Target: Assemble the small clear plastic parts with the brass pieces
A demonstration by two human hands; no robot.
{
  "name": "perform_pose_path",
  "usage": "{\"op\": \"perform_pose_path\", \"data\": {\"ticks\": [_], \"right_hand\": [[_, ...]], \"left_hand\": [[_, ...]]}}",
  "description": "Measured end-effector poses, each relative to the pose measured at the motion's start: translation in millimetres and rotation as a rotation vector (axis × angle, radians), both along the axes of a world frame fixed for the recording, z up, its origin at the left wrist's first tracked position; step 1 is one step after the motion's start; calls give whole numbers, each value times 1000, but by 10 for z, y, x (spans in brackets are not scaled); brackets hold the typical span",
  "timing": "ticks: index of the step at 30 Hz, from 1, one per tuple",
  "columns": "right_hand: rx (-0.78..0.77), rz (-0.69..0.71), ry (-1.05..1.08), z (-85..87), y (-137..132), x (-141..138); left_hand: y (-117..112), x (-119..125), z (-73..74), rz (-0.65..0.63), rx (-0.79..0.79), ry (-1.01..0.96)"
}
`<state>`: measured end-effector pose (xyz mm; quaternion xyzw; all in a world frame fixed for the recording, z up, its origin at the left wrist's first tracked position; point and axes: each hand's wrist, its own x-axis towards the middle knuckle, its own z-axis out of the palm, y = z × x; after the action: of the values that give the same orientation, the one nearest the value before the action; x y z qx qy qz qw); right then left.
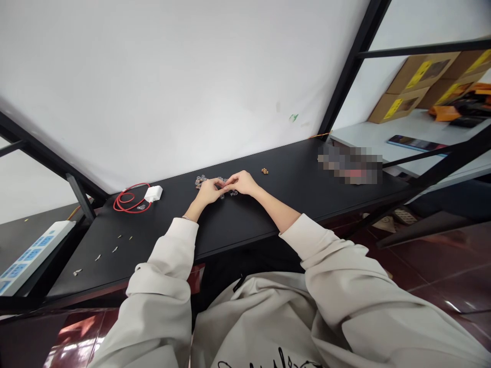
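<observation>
My left hand (pixel 210 191) and my right hand (pixel 243 182) meet over the middle of the black shelf (pixel 264 204). Their fingertips are pinched together, and whatever sits between them is too small and too hidden to name. Just beyond my left hand lies a pile of small clear pieces with brownish bits (pixel 200 180). More small clear pieces (pixel 233 193) lie under and around my fingers, partly covered. To the right of my right hand is a little cluster of tan pieces (pixel 264 171).
A white charger (pixel 153 193) with a coiled red cable (pixel 119 201) lies to the left. Several tiny metallic pieces (pixel 115 249) are scattered at the front left, near a white power strip (pixel 34 253). Black uprights (pixel 351 76) frame the shelf; a phone (pixel 416 143) rests on the side table.
</observation>
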<state>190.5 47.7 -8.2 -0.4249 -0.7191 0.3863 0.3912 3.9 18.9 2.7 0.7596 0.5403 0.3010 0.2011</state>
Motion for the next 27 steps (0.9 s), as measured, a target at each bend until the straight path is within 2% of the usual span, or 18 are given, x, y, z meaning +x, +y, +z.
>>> {"op": "perform_pose_path", "data": {"ticks": [5, 10, 14, 20, 25, 27], "right_hand": [[-11, -34, -66, 64, -42, 31], [-58, 3, 6, 14, 1, 38], [-118, 45, 99, -34, 34, 44], [-162, 124, 204, -23, 12, 56], [-155, 77, 196, 18, -7, 49], [-159, 109, 187, 26, -10, 47]], "left_hand": [[17, -6, -46, 13, 30, -35], [57, -5, -94, 33, 109, -145], [84, 13, -129, -25, 85, -308], [102, 13, -177, -124, 51, -427], [82, 12, -152, -138, 77, -452], [51, 21, -112, -122, 128, -419]]}}
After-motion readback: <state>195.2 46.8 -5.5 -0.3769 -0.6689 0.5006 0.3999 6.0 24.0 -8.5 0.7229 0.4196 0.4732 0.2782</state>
